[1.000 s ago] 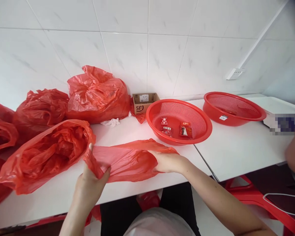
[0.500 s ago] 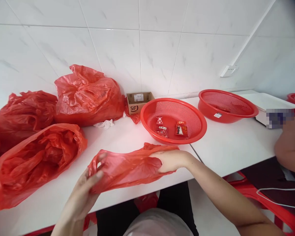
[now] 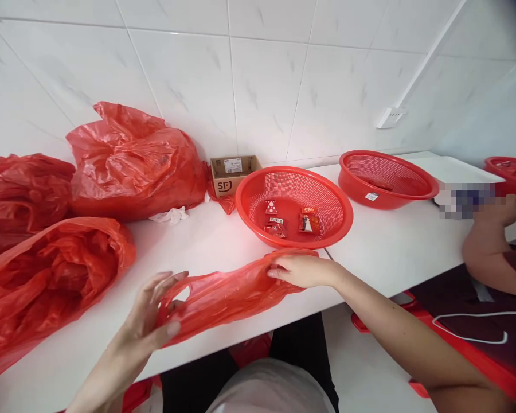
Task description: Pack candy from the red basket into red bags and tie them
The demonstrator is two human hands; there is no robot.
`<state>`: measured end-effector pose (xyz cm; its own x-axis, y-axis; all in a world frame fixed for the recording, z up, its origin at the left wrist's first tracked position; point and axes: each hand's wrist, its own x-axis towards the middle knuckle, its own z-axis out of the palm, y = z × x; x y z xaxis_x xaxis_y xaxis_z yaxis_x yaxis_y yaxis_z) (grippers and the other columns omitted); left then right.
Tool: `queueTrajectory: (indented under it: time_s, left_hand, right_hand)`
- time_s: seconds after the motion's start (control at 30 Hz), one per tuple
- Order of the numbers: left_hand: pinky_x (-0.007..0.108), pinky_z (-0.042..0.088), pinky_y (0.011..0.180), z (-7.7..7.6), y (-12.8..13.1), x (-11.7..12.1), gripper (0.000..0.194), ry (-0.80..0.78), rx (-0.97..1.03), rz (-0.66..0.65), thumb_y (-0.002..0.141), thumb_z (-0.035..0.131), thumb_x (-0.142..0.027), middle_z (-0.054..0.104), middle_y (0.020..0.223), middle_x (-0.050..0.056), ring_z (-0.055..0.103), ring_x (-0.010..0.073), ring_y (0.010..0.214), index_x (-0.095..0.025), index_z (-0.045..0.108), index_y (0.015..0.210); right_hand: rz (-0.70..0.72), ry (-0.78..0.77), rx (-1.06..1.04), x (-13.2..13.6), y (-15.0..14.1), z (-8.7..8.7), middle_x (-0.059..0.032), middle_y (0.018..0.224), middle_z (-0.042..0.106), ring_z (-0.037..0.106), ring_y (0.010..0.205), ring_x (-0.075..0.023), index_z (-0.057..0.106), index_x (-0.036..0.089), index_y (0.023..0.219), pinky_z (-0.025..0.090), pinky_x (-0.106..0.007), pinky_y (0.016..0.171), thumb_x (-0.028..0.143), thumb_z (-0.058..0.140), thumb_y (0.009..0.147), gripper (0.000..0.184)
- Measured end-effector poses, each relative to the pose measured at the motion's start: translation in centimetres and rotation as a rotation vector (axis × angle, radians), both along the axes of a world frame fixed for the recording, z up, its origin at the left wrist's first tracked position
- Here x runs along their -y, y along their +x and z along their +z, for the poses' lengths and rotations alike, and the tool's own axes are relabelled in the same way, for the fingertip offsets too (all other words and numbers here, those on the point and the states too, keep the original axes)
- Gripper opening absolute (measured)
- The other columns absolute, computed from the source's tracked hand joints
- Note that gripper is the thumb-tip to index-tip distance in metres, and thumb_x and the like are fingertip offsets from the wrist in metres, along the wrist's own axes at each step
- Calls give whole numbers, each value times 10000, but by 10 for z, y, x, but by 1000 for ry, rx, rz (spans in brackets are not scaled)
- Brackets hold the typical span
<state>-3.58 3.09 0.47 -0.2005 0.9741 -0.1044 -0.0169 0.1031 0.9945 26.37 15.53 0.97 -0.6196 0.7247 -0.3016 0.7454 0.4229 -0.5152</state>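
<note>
A thin red plastic bag [image 3: 232,298] stretches between my two hands, low above the front of the white table. At its left end my left hand [image 3: 152,312] has its fingers curled loosely about the handle loop, with the thumb on the near side. My right hand [image 3: 303,271] grips the other end, thumb and fingers closed on the gathered film. Just beyond that hand stands a red plastic colander basket [image 3: 243,223]. Inside it lie a few small snack packets, among them a red and black packet [image 3: 308,221] and a red dotted packet [image 3: 270,207].
Large stuffed red bags [image 3: 137,166] and an open-mouthed red bag [image 3: 60,281] crowd the left. A small cardboard box [image 3: 224,186] and crumpled white tissue [image 3: 172,215] sit near the wall. Farther right are a second red basket [image 3: 389,195] and a co-worker's arm [image 3: 490,241].
My right hand has come out of the bag's opening and now holds its edge from outside. My left hand's fingers have spread somewhat at the handle end. The view has shifted slightly.
</note>
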Motion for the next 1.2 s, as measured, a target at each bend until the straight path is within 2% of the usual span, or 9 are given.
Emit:
queueTrajectory:
  time_s: [0.1,0.2,0.37,0.5,0.67,0.77,0.93,1.07,1.2]
  left_hand:
    - [410,371,1100,-4,8,3,139,34,-437,-344,764,714,-384,452,1506,-10,394,321,1389,-333,743,889]
    - [393,455,1010,-14,14,-7,281,-60,-754,-579,909,503,-419,484,1466,2,547,272,1246,-370,712,1091]
    - [466,510,786,-35,11,-34,749,-160,-1111,-95,876,425,-260,502,1391,181,640,330,1009,-205,130,1562]
    - [355,526,715,-33,5,-33,807,-93,-915,-87,837,445,-193,486,1423,98,658,209,864,-365,104,1548]
    - [291,515,845,-25,11,-18,380,56,-709,-413,904,492,-373,479,1452,47,644,179,977,-366,600,1268]
    - [289,526,751,-31,11,-19,331,-48,-794,-522,918,429,-340,671,1157,45,662,185,841,-319,736,1041]
    - [395,547,739,-41,9,-25,476,-79,-970,-104,879,454,-442,688,935,77,666,258,797,-185,601,1251]
    - [455,456,1025,-29,12,-21,535,-29,-816,-204,889,481,-496,640,1260,109,596,290,1183,-218,552,1341]
    - [498,257,1166,-16,13,-12,513,-29,-686,-245,878,518,-533,413,1550,31,340,314,1434,-301,588,1330]
  right_hand:
    - [-72,33,26,6,-6,-6,-56,1369,593,591,1178,-288,528,292,1388,475,-372,900,402,560,860,540]
    - [-10,-21,93,12,-14,-13,-38,1465,498,588,1185,-305,355,362,1499,507,-379,859,292,658,725,834]
    - [89,-70,149,16,-14,-17,-50,1477,473,502,1284,-330,286,377,1527,491,-406,909,283,684,691,930]
    - [174,-84,89,13,-6,-6,-16,1408,550,538,1241,-314,397,396,1468,484,-401,907,331,646,734,778]
    - [162,3,156,9,-9,2,-78,1241,651,634,1056,-308,554,268,1343,506,-360,788,321,699,677,683]
    - [118,-55,331,7,-15,-4,-92,992,718,678,850,-302,651,217,1216,492,-338,630,291,666,714,507]
    - [143,-53,315,19,-21,-10,-93,1379,564,642,1089,-313,201,391,1542,513,-337,699,107,599,728,950]
    - [325,-25,51,30,-15,27,-54,1586,314,447,1350,-322,258,396,1530,463,-408,975,240,613,839,792]
    - [189,147,-327,-9,-5,68,-30,1345,597,590,1171,-179,441,319,1430,469,-318,967,346,444,982,449]
